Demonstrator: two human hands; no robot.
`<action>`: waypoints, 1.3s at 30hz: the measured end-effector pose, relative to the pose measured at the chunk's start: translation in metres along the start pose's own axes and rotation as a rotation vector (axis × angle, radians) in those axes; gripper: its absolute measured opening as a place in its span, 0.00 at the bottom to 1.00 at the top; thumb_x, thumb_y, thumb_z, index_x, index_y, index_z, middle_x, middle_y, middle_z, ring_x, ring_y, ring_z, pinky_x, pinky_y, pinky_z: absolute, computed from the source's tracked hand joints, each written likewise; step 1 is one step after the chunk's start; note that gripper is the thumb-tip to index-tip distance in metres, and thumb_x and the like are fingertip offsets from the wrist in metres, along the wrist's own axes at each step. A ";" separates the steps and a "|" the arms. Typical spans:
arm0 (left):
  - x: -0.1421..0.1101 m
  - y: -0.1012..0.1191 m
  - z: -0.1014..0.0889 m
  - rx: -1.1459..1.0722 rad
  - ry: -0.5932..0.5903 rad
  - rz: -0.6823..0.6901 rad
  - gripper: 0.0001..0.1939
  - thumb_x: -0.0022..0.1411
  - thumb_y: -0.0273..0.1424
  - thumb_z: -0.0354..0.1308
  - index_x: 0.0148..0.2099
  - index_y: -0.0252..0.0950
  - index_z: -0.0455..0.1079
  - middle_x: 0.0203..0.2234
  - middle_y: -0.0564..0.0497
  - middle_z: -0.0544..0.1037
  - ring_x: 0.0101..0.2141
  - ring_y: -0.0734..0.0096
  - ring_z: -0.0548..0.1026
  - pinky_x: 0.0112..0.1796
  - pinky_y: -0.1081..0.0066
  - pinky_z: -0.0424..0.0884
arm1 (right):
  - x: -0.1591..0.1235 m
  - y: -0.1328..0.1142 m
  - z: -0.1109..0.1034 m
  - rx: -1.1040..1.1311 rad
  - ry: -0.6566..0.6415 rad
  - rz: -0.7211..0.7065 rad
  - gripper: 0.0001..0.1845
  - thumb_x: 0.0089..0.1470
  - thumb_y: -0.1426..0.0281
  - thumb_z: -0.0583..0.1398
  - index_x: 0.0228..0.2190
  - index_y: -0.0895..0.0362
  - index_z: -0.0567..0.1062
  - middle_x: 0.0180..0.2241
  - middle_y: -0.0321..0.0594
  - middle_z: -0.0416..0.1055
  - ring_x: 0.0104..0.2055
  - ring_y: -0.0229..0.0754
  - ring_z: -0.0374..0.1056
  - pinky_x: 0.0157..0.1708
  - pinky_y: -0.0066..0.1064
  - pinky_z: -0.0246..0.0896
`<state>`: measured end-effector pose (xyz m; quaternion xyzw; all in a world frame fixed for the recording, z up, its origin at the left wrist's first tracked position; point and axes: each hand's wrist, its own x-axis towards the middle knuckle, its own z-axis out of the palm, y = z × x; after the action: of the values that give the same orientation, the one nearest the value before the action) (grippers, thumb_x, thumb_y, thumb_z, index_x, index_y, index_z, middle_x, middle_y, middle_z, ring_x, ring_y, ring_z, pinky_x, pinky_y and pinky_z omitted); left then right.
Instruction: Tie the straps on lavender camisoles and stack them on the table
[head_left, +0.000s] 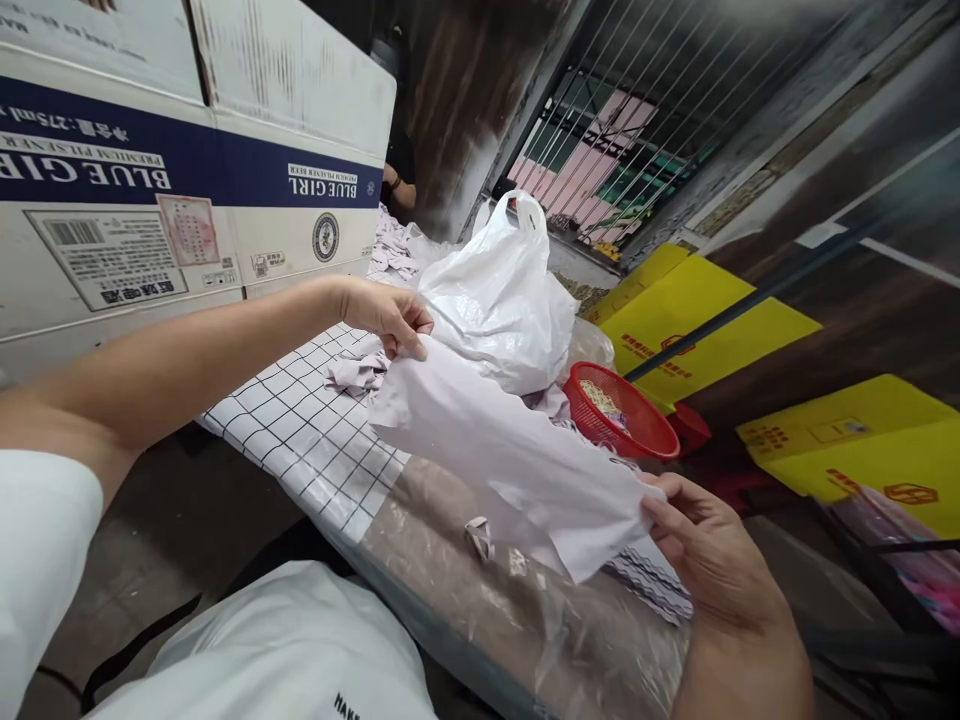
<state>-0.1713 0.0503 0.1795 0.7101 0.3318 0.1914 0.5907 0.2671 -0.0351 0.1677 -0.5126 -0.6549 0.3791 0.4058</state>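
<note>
A pale lilac piece of fabric (502, 450) with a wavy upper edge is stretched between my two hands above the table. My left hand (391, 316) pinches its upper left corner between thumb and fingers. At the far right end, my right hand (701, 535) grips the fabric's edge, thumb against fingers. Below my right hand lies a stack of wavy-edged pieces (651, 583), partly covered. A small curled scrap (478, 538) rests on the plastic just under the held fabric. Crumpled lilac scraps (358, 372) lie near my left hand.
A white plastic bag (499, 300) stands behind the fabric, beside a red basket (651, 425) with small items. Large beer cartons (300, 200) rise at left. Yellow boxes (705, 320) are at right. The table has a checked cover (300, 420). Another person's arm (401, 190) shows at the back.
</note>
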 end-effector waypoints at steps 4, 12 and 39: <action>0.011 -0.034 0.008 -0.031 -0.072 -0.078 0.18 0.41 0.34 0.75 0.26 0.35 0.68 0.20 0.53 0.74 0.23 0.71 0.72 0.24 0.72 0.69 | -0.008 0.034 0.022 -0.007 -0.096 0.232 0.26 0.32 0.51 0.74 0.22 0.55 0.71 0.22 0.32 0.65 0.23 0.34 0.59 0.21 0.26 0.58; 0.036 -0.124 0.056 0.595 0.238 -0.197 0.09 0.46 0.24 0.64 0.32 0.35 0.69 0.28 0.51 0.74 0.29 0.70 0.70 0.31 0.72 0.64 | -0.016 0.124 0.085 0.030 -0.198 0.501 0.31 0.29 0.49 0.73 0.25 0.56 0.68 0.21 0.29 0.64 0.22 0.33 0.58 0.22 0.26 0.57; 0.007 -0.150 0.166 0.516 0.682 0.313 0.08 0.65 0.29 0.53 0.36 0.37 0.73 0.29 0.47 0.76 0.33 0.65 0.70 0.35 0.66 0.67 | -0.017 0.127 0.102 -0.446 0.086 -0.179 0.16 0.56 0.53 0.60 0.31 0.53 0.76 0.37 0.47 0.70 0.42 0.52 0.67 0.43 0.45 0.66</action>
<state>-0.0928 -0.0506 -0.0045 0.7720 0.4329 0.4126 0.2153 0.2214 -0.0364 0.0105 -0.5452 -0.7473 0.1655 0.3419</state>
